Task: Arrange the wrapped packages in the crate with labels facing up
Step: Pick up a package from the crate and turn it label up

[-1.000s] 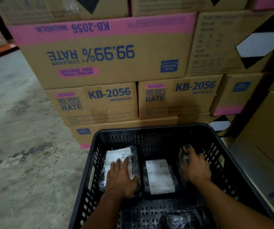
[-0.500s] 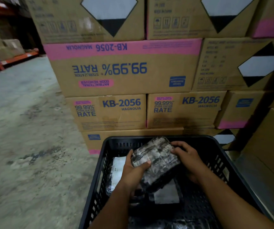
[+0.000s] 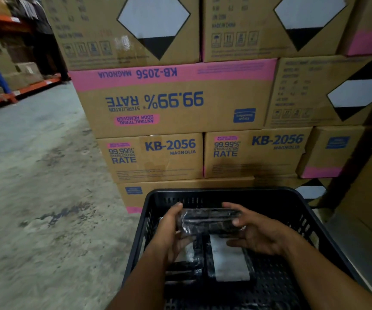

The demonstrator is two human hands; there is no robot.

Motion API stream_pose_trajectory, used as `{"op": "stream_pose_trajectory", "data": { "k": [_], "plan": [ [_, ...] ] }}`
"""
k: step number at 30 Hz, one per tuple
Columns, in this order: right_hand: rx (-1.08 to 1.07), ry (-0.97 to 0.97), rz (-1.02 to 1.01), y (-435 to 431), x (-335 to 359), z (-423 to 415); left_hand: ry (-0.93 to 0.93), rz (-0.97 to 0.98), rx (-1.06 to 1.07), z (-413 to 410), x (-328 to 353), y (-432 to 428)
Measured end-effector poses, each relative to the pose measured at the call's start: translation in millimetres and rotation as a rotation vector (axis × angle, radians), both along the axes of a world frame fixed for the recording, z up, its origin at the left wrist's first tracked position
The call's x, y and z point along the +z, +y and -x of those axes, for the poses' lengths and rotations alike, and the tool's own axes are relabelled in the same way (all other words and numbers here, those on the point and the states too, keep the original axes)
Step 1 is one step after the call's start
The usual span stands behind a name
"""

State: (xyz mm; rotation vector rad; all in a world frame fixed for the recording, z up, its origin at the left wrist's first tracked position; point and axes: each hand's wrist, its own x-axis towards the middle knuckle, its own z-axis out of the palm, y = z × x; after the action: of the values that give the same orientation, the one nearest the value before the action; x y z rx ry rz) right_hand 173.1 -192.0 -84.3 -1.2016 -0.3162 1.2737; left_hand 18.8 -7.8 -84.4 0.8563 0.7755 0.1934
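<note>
Both hands hold one wrapped package above the black crate (image 3: 303,211): the left hand (image 3: 169,231) grips its left end with the thumb on top, and the right hand (image 3: 254,231) supports its right end with the fingers spread under and around it.

Behind the crate stands a big stack of cardboard boxes (image 3: 180,108) printed KB-2056, and to the left of the crate is bare concrete floor (image 3: 35,198).

Inside the crate, the held package (image 3: 209,220) is in the air over the far half, turned on its edge, and no label is visible on it. Under it, on the crate floor, two packages lie side by side, each showing something white on top, probably the label: the right package (image 3: 227,258) clearly, the left package (image 3: 188,256) mostly hidden by the left hand.

The risk, I think, is the smooth plastic wrap. If the package slips while it is turned, it can fall with the label down or land across the two others.
</note>
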Motion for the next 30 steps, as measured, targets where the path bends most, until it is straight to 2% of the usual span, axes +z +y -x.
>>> {"op": "stream_pose_trajectory", "data": {
  "k": [4, 7, 9, 13, 16, 18, 21, 24, 27, 30],
  "plan": [
    [-0.086, -0.042, 0.026, -8, -8, -7, -0.127, 0.222, -0.070, 8, 6, 6],
    [-0.148, -0.095, 0.064, -10, -6, -7, -0.127, 0.200, -0.154, 12, 7, 10],
    [-0.161, -0.137, 0.126, -9, -4, -6, -0.055, 0.076, -0.211, 11, 7, 12],
    [-0.224, -0.292, 0.337, 3, -1, -6, 0.219, -0.358, -0.364, 12, 4, 7],
    [-0.239, -0.406, 0.419, 5, 1, -7, 0.209, -0.551, -0.382, 18, -8, 2],
    [-0.202, -0.487, 0.481, 7, 1, -6, 0.208, -0.632, -0.348, 19, -17, 1],
    [-0.231, -0.561, 0.569, 11, -2, -8, 0.195, -0.618, -0.299, 21, -19, -1],
    [-0.244, -0.490, 0.524, 13, -11, -12, 0.193, -0.476, -0.212, 19, -16, -4],
    [-0.261, -0.329, 0.340, 16, -13, -5, 0.155, -0.395, -0.192, 13, -5, 0],
    [-0.344, -0.398, 0.142, 15, -11, -6, 0.059, -0.322, -0.127, 7, 0, 3]
  ]
}}
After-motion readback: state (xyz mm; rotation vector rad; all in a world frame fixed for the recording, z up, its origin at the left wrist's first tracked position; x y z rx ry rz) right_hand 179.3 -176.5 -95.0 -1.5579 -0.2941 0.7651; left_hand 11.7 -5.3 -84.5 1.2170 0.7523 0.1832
